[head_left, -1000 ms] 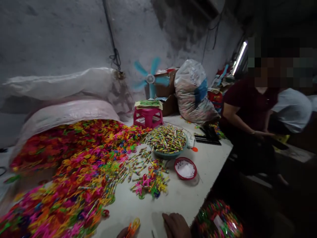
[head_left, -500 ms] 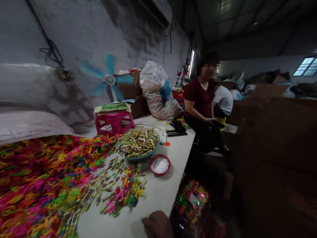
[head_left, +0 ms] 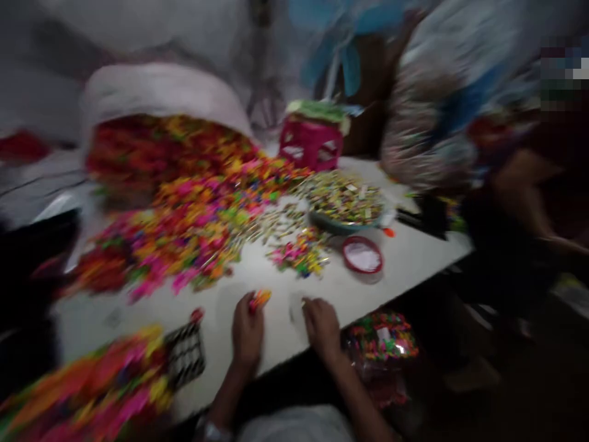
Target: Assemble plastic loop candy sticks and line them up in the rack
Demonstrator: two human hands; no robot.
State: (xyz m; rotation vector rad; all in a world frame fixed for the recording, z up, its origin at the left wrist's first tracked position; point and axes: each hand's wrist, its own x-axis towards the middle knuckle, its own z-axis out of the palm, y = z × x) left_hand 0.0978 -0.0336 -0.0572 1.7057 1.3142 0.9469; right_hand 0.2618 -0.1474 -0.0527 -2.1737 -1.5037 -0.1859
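Observation:
The picture is smeared by motion. My left hand (head_left: pixel 247 334) rests on the white table (head_left: pixel 405 258) near its front edge, fingers closed on a small orange and pink plastic piece (head_left: pixel 259 299). My right hand (head_left: pixel 321 325) lies beside it on the table, fingers curled at a pale scrap I cannot make out. Just beyond both hands lies a small heap of coloured plastic pieces (head_left: pixel 299 256). A large heap of the same bright pieces (head_left: pixel 193 215) spills from a pink sack (head_left: pixel 161 92).
A teal bowl of wrapped sticks (head_left: pixel 345 205) and a red bowl of white bits (head_left: pixel 362 256) stand to the right. A pink stool (head_left: pixel 313 142), a full clear sack (head_left: pixel 423 123) and another person (head_left: pixel 529 202) are at the back right. A bag of pieces (head_left: pixel 381 337) hangs below the table edge.
The camera has swung back left and tilted down. Both hands and forearms now show fully at the table's front edge, the left one holding the orange piece.

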